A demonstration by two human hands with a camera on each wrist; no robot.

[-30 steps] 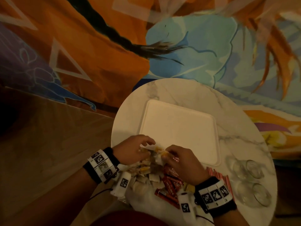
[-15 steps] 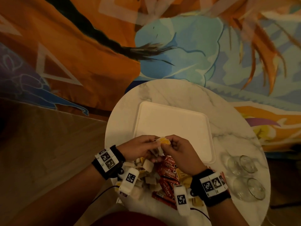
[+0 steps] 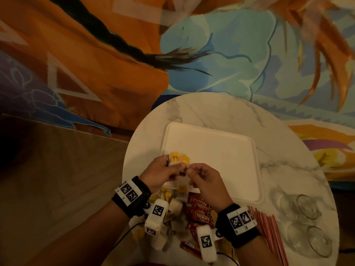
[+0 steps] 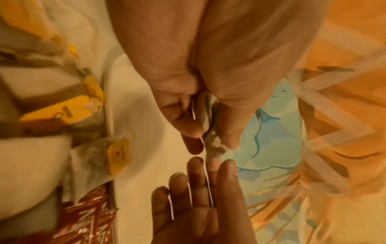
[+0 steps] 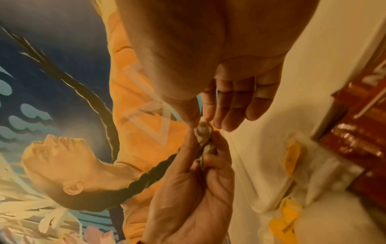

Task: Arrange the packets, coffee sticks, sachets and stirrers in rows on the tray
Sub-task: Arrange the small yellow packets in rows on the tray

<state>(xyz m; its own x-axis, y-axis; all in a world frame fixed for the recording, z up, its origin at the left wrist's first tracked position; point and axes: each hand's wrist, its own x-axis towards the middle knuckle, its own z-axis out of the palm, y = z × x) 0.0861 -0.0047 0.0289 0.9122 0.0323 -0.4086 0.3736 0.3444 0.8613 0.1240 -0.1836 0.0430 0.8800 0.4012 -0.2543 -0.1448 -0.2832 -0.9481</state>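
My left hand (image 3: 177,166) holds two tea bags (image 3: 175,158) with yellow tags, upright over the near edge of the white tray (image 3: 221,150). My right hand (image 3: 190,169) meets it from the right and pinches the edge of a tea bag (image 5: 202,131) between thumb and fingers. In the left wrist view the tea bag (image 4: 205,115) sits between my left thumb and fingers. Below the hands lies a mixed pile: red Nescafe coffee sticks (image 3: 201,211), more tea bags (image 4: 117,155) and white sachets (image 3: 175,205). Red stirrers (image 3: 269,229) lie to the right of my right wrist.
The tray stands on a round marble table (image 3: 278,141). Two clear glasses (image 3: 305,206) (image 3: 315,241) lie on the table's right side. A painted cloth in orange and blue (image 3: 115,54) lies beyond the table. Wooden floor (image 3: 57,179) is to the left.
Both hands have risen from the pile to the tray's near edge with the tea bags. The yellow tags now stand up above my left fingers.
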